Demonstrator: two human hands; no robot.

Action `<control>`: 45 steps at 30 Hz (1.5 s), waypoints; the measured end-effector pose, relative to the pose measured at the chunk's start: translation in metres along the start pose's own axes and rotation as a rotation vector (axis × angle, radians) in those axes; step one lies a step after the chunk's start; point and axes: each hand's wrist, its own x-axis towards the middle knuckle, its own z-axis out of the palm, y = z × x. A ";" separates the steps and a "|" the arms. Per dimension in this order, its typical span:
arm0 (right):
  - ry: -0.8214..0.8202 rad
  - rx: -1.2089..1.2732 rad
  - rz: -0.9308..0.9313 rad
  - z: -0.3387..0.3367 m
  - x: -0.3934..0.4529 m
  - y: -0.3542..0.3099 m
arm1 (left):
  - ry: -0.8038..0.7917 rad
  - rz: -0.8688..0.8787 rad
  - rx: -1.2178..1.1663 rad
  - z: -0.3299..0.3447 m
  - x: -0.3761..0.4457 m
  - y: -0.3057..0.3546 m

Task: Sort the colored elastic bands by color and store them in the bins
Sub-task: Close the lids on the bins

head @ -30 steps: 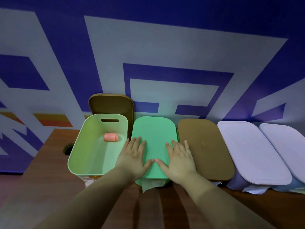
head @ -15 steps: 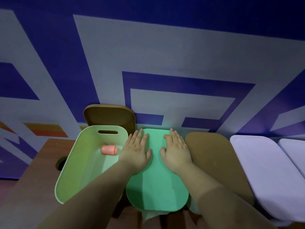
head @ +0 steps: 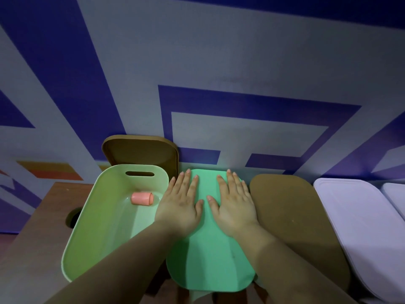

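An open light-green bin (head: 87,233) stands at the left with a pink roll of elastic band (head: 142,198) on its floor near the far end. Right beside it sits a bin closed by a green lid (head: 210,260). My left hand (head: 180,205) and my right hand (head: 232,202) lie flat, fingers straight, side by side on the far half of that green lid, pressing on it. Neither hand holds anything.
A brown lid (head: 140,150) leans upright against the wall behind the open bin. To the right follow a brown-lidded bin (head: 293,220) and two white-lidded bins (head: 359,227). The wooden table (head: 37,238) has a round hole near its left side.
Both hands slid from the near end of the green lid to its far half. The view moved closer over the bins.
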 end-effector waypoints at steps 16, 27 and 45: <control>0.008 0.631 0.238 -0.115 -0.014 -0.106 | 0.464 -0.699 -0.954 -0.116 -0.048 -0.066; 0.031 1.279 0.689 -0.107 0.041 -0.148 | 0.412 -0.859 -1.274 -0.130 -0.012 -0.119; 0.165 1.374 0.730 -0.131 0.052 -0.165 | 0.444 -0.900 -1.383 -0.155 0.001 -0.135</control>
